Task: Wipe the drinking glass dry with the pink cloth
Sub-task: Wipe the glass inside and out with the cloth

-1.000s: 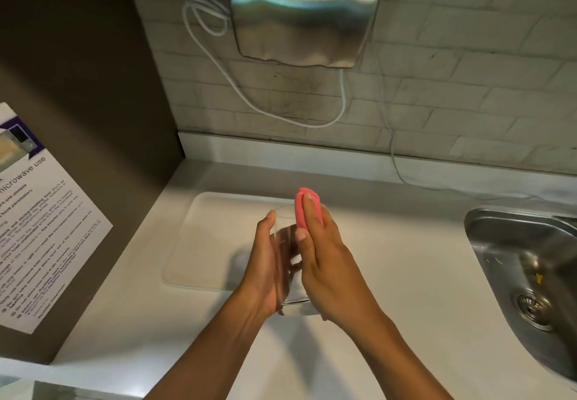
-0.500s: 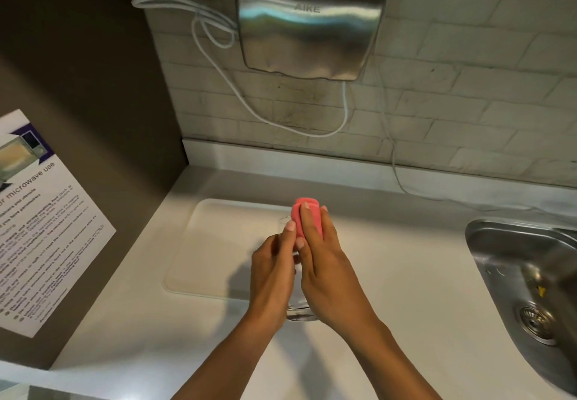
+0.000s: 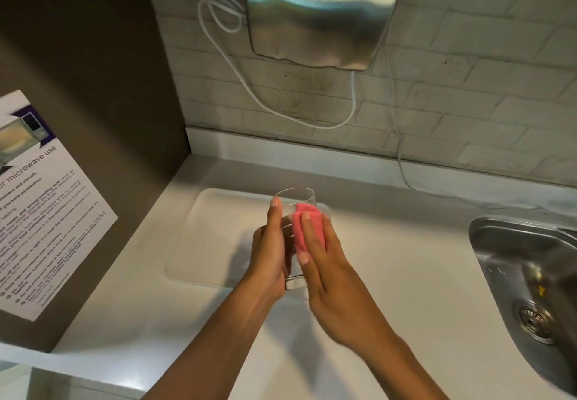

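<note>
We hold the glass (image 3: 293, 209) in the air above the desk (image 3: 390, 253), over the near right corner of the white tray (image 3: 212, 231). Our left hand (image 3: 270, 256) wraps its left side, a firm grip, thumb up near the rim. Our right hand (image 3: 331, 278) presses the folded pink cloth (image 3: 307, 231) flat against the right side of the glass, fingers (image 3: 312, 237) stretched over the cloth. The glass tilts a little away from us. The sink (image 3: 527, 274) is well to the right of the glass, and the steel dryer (image 3: 321, 12) hangs on the wall behind it.
</note>
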Motion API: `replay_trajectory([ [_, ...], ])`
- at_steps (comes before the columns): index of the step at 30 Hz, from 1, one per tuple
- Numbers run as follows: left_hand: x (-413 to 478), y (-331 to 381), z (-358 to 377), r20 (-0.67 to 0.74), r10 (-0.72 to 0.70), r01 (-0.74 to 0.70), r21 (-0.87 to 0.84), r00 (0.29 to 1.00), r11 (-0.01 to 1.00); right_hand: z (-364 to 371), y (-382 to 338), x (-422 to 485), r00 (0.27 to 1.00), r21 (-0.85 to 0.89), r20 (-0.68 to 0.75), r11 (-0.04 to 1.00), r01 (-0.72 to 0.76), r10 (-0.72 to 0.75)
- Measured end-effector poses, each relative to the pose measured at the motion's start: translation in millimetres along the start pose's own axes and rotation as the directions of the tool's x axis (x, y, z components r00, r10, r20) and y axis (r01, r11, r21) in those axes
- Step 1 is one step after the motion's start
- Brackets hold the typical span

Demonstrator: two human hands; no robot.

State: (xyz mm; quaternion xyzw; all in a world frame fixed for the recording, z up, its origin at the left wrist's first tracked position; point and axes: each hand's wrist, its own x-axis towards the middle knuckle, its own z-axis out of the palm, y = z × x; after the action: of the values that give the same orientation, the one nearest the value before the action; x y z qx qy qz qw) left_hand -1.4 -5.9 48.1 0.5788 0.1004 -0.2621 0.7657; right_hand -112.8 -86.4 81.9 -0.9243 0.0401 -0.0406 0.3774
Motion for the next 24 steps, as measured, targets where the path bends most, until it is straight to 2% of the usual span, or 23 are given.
replay_trajectory([
  [2,2,2,-2,-0.013,-0.008,0.008,0.016,1.0,1.0,6,-2,-12,1.0,-0.07,-0.003,0.998,-0.006,0.006],
  [5,-2,-10,-3,0.057,-0.022,0.023,-0.019,0.998,1.0,4,-8,-6,0.999,-0.101,-0.04,0.995,-0.008,0.004],
  [8,-7,-19,0,0.14,-0.034,0.04,-0.039,0.99,0.998,-6,-11,21,0.993,-0.045,-0.11,0.997,-0.054,0.049],
  [11,-6,-11,0,0.123,-0.085,0.09,-0.037,0.989,0.995,-12,-9,27,0.993,0.026,-0.111,0.999,-0.039,0.041],
  [13,-2,-3,-3,0.087,-0.086,0.088,-0.023,0.993,0.996,-6,-7,12,0.998,0.052,-0.064,0.999,-0.001,0.004],
  [16,0,1,-5,0.006,-0.071,0.07,0.027,0.997,0.997,4,-10,-8,0.999,-0.067,0.038,0.998,-0.016,0.019],
  [19,-7,-3,-1,0.007,-0.06,0.06,0.038,0.998,0.997,1,-11,8,0.999,-0.18,0.005,0.983,-0.032,0.033],
  [24,-9,-4,6,0.059,-0.053,0.053,0.002,0.997,0.999,-13,-7,37,0.99,-0.014,-0.07,0.993,-0.12,0.119],
])
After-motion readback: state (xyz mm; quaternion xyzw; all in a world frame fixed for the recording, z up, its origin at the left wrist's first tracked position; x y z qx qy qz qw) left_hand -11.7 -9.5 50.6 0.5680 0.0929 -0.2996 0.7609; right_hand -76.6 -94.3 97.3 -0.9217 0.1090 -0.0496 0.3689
